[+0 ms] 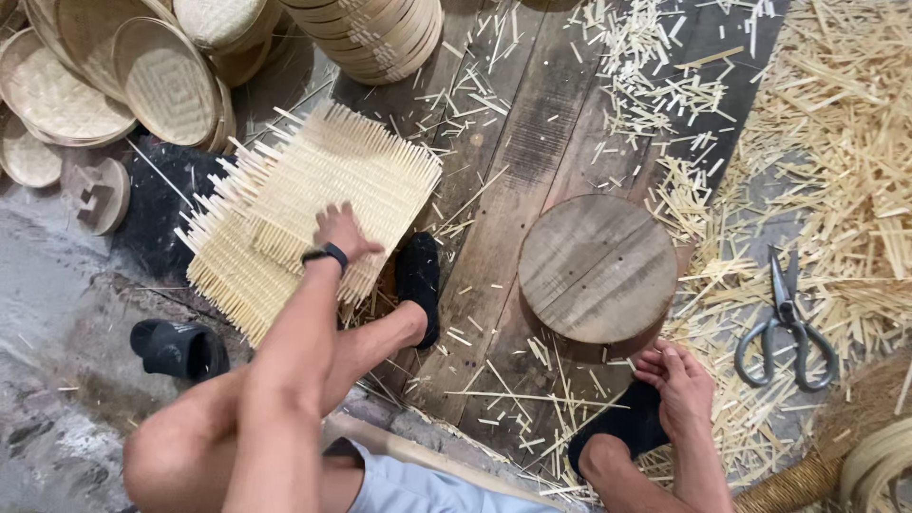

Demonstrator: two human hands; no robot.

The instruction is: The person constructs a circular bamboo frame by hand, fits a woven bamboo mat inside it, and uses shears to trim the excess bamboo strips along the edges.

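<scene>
Risk of snagged fingers or snapped strips: loose splint ends bristling from every edge of the woven bamboo mat [313, 204], easily caught or bent under careless pressure. Left hand [340, 231] pressed flat on top of mat, grip open, nothing clasped. Right hand [679, 380] resting by the round wooden block [597, 268], fingers loosely curled, holding nothing. Mat pale, square-woven, lying on the plank floor [513, 142] atop a second mat. Scissors [787, 323] nearby among offcuts.
</scene>
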